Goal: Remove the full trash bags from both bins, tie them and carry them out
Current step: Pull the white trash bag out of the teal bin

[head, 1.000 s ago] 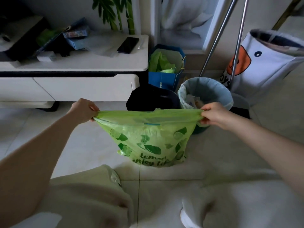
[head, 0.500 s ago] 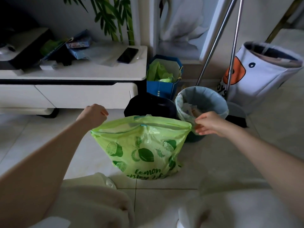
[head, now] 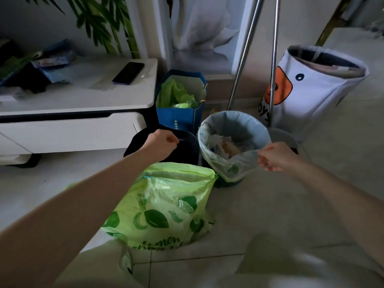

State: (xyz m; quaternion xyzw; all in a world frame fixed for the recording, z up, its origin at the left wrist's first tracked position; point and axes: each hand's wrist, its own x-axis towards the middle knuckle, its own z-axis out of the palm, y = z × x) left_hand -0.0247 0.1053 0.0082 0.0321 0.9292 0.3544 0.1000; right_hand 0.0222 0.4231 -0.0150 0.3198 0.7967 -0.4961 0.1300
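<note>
First bag, green lemon-print bag (head: pixel 164 206), on floor; my left hand (head: pixel 161 144) fisted, grip unclear; right hand (head: pixel 276 155) pinching bin liner (head: pixel 232 161) rim; next lift liner out

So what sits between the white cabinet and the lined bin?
In the head view, a dark empty bin and, behind it, a blue paper bag stand between the white cabinet and the lined bin.
</note>
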